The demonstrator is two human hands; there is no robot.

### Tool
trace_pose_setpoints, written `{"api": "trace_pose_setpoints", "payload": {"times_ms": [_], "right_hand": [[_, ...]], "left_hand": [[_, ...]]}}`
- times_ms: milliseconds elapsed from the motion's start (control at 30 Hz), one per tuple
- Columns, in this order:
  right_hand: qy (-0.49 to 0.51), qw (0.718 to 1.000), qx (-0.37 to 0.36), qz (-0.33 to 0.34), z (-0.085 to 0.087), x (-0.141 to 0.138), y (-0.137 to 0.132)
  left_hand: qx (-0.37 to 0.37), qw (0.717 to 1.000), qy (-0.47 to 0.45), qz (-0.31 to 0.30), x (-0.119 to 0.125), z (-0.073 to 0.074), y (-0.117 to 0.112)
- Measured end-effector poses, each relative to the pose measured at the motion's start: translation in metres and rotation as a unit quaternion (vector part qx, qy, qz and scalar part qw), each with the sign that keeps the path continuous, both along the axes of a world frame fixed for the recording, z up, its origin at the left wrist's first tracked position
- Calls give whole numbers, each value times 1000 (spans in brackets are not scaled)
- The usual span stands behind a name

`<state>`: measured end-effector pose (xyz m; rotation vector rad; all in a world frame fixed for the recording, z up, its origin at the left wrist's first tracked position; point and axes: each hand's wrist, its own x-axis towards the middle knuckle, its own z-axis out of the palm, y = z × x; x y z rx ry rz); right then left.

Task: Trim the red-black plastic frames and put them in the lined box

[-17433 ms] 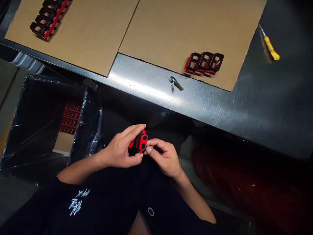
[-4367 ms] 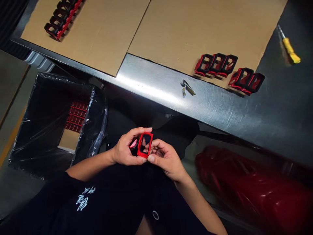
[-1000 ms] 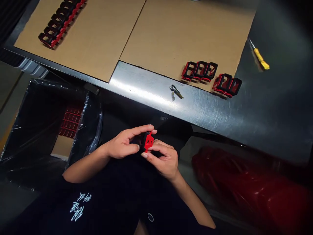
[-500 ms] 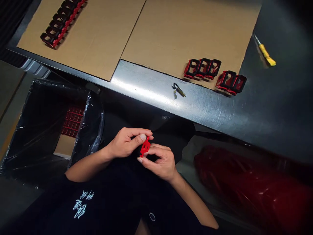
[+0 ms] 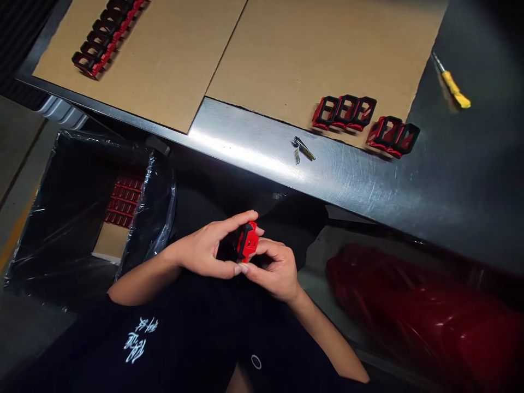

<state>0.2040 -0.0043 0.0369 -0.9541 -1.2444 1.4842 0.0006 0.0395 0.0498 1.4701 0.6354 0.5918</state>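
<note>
Red-black frame [image 5: 250, 243]: left hand [image 5: 204, 248] arched wide, gripping both ends; right hand [image 5: 279, 271] curled, pinching lower end.

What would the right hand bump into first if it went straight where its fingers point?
The red and black part, which the right hand already appears to touch; just beyond it is the left hand. Depth is hard to judge from one view.

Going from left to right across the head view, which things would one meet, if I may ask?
Row of black-and-red frames, held red-and-black piece, small metal object, three frames, two frames, yellow-handled screwdriver.
</note>
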Motion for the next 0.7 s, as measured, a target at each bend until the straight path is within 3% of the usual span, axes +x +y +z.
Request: {"api": "trace_pose_setpoints", "payload": {"times_ms": [233,567,700], "right_hand": [[65,986,-145,55,2,3,-2],[58,993,-88,60,24,4,4],[26,996,-73,41,28,4,5]], "left_hand": [[119,992,32,15,-4,-9,4],[239,968,-10,74,9,0,7],[245,966,-28,83,10,1,5]]}}
